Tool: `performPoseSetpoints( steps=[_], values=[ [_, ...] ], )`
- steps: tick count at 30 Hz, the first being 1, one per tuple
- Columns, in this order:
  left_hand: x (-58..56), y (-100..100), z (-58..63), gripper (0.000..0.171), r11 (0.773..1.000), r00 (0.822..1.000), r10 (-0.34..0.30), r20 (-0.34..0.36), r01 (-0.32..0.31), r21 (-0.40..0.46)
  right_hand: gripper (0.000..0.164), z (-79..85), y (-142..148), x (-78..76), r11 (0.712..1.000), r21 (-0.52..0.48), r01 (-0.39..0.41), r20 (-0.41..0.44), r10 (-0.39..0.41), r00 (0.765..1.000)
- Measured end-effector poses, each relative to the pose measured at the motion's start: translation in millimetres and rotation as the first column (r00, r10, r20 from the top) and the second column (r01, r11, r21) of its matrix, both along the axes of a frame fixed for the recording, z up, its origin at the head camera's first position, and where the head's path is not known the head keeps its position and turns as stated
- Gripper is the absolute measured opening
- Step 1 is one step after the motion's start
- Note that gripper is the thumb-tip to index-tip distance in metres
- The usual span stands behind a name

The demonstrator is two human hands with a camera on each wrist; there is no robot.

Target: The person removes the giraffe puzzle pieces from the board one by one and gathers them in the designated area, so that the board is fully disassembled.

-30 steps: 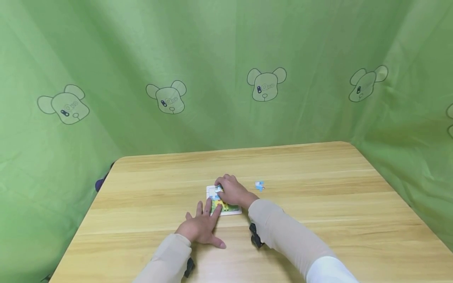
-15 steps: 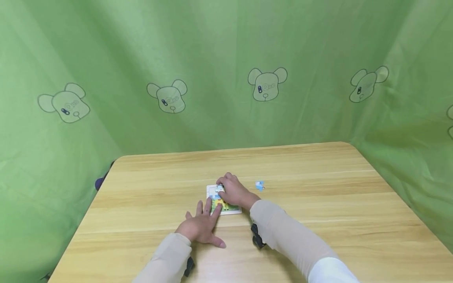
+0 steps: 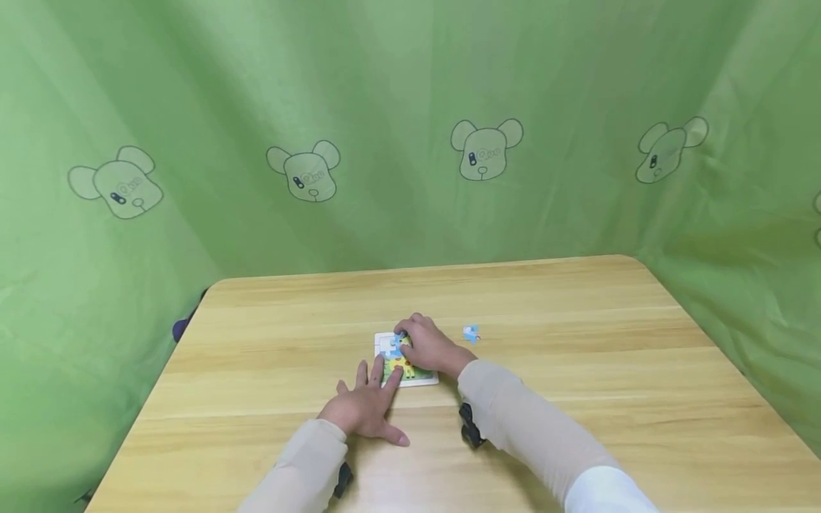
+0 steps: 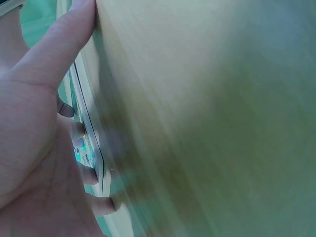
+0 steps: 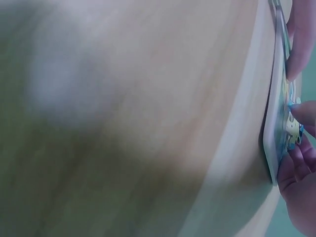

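A small jigsaw puzzle in a white frame (image 3: pixel 420 382) lies on the table, with a yellow giraffe picture partly assembled on it. My right hand (image 3: pixel 432 345) is over its upper right part and pinches a jigsaw piece (image 3: pixel 403 340) between thumb and fingers. In the right wrist view that piece (image 5: pixel 293 129) shows a yellow, dark-spotted giraffe pattern, close over the board. My left hand (image 3: pixel 362 410) lies spread at the lower left, its forward fingertips on the puzzle and the thumb out to the right. The right hand hides the puzzle's upper right corner.
One loose blue-and-white jigsaw piece (image 3: pixel 471 333) lies on the wooden table (image 3: pixel 577 335), to the right of the puzzle. Behind the table hangs a green curtain (image 3: pixel 398 214) printed with bear heads.
My right hand has shifted slightly right over the puzzle, and the pinched piece has turned so its yellow giraffe part shows more. The left hand has stayed in place.
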State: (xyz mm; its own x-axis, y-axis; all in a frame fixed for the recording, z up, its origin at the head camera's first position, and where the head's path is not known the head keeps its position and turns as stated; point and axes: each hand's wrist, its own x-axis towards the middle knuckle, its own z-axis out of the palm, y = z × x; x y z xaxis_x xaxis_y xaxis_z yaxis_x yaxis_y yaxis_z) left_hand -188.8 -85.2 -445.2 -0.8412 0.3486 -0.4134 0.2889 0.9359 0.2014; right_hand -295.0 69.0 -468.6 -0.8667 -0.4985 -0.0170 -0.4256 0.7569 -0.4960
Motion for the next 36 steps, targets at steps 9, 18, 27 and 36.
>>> performPoseSetpoints(
  steps=[9, 18, 27, 36],
  values=[
    [-2.2, 1, -0.3, 0.116, 1.000, 1.000, -0.004, -0.009, 0.004, 0.003, 0.042, 4.1, 4, -2.1, 1.000, -0.023, 0.020, 0.040, -0.019, 0.999],
    [-3.1, 1, -2.5, 0.117, 1.000, 1.000, 0.003, -0.014, -0.003, -0.004, 0.038, 1.2, 7, -2.2, 0.999, -0.043, 0.023, 0.031, -0.022, 0.999],
    [-3.7, 1, -4.1, 0.118, 1.000, 1.000, 0.003, -0.011, -0.003, -0.004, 0.029, -1.6, 10, -0.7, 0.997, -0.074, 0.023, 0.032, -0.020, 0.999],
    [-3.7, 1, -3.7, 0.117, 1.000, 1.000, 0.011, -0.005, -0.011, 0.003, 0.027, -2.6, 11, -0.2, 0.998, -0.055, 0.009, 0.011, -0.008, 1.000]
  ],
)
